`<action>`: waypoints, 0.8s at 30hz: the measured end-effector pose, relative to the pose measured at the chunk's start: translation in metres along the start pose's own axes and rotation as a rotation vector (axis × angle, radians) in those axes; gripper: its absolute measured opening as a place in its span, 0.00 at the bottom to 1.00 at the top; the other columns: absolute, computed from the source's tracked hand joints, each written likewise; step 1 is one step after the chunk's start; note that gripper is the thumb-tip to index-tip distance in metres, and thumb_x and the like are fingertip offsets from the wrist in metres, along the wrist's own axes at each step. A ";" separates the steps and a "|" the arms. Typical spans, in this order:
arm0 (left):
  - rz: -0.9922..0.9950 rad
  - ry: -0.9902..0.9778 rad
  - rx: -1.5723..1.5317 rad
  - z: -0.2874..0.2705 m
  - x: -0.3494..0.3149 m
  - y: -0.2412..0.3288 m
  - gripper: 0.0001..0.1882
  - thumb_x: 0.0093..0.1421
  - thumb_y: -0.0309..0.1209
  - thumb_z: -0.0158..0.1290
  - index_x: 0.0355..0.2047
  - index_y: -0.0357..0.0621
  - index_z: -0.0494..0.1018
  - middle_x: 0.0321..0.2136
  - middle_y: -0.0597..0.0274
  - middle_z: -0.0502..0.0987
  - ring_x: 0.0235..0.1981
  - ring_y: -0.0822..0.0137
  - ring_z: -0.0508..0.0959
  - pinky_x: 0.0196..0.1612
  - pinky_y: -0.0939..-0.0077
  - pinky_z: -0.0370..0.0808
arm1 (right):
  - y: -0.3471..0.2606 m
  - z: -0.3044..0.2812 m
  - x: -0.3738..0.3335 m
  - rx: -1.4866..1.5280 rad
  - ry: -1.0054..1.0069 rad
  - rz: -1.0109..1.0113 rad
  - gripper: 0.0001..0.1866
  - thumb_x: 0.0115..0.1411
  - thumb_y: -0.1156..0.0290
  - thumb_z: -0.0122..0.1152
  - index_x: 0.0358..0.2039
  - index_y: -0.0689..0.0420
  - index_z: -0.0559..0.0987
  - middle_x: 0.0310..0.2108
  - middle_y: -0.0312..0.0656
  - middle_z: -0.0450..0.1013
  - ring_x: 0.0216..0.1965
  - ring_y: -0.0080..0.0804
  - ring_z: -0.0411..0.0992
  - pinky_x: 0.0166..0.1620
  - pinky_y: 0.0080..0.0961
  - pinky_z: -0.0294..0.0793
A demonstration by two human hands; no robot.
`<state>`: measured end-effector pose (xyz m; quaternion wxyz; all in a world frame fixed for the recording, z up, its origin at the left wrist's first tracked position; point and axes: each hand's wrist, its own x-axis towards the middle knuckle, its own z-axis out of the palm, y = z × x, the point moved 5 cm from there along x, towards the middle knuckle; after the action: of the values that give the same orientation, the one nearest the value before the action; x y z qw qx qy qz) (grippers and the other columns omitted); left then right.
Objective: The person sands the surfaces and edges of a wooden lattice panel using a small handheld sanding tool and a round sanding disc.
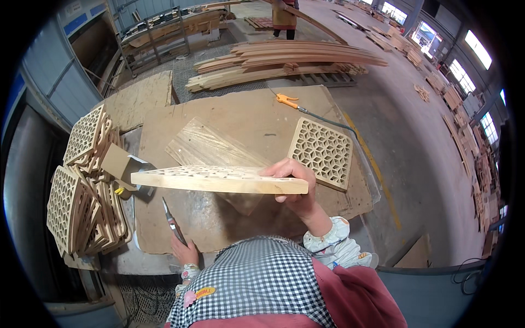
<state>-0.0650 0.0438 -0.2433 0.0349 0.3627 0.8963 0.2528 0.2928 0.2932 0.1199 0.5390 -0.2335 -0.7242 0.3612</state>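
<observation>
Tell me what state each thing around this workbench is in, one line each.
Raised lattice panel: edge-on, gripped by right hand
Slim pointed hand tool: in left hand, tip away from the person
Single lattice panel: lying flat
Orange air blow gun: lying down, hose attached
Wooden board: flat, partly hidden
Lattice panels at left: stacked unevenly
Long timber strips: piled

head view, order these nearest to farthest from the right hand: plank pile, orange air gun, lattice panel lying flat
1. lattice panel lying flat, to the right
2. orange air gun, farther forward
3. plank pile, in the background
</observation>
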 end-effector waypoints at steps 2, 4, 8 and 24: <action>-0.006 0.003 0.004 0.000 -0.002 -0.002 0.46 0.60 0.34 0.62 0.76 0.42 0.55 0.68 0.38 0.65 0.68 0.37 0.66 0.69 0.42 0.63 | 0.000 0.001 0.000 0.017 -0.004 0.006 0.36 0.55 0.31 0.70 0.33 0.58 0.77 0.38 0.48 0.85 0.40 0.39 0.84 0.43 0.32 0.83; -0.004 -0.002 0.009 0.000 -0.002 0.000 0.46 0.60 0.35 0.62 0.76 0.42 0.55 0.68 0.38 0.66 0.68 0.37 0.65 0.69 0.42 0.62 | 0.001 0.000 -0.001 0.034 0.002 0.022 0.36 0.55 0.32 0.71 0.33 0.58 0.77 0.38 0.47 0.85 0.40 0.39 0.84 0.43 0.32 0.83; 0.015 0.007 -0.001 0.001 0.000 0.002 0.46 0.60 0.35 0.62 0.76 0.41 0.55 0.68 0.38 0.66 0.68 0.37 0.65 0.70 0.42 0.62 | 0.002 -0.003 -0.002 -0.001 0.007 -0.045 0.30 0.53 0.41 0.76 0.34 0.57 0.78 0.37 0.46 0.85 0.39 0.38 0.85 0.41 0.30 0.83; -0.110 -0.056 -0.128 -0.021 -0.017 0.024 0.42 0.58 0.33 0.59 0.72 0.38 0.59 0.64 0.36 0.68 0.65 0.34 0.67 0.68 0.40 0.62 | 0.002 -0.006 -0.011 -0.071 -0.034 -0.122 0.23 0.48 0.58 0.84 0.31 0.57 0.78 0.36 0.47 0.85 0.38 0.38 0.86 0.40 0.30 0.85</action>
<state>-0.0421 0.0381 -0.2159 0.0970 0.3169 0.8956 0.2968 0.3022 0.2879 0.1130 0.5391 -0.2017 -0.7585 0.3055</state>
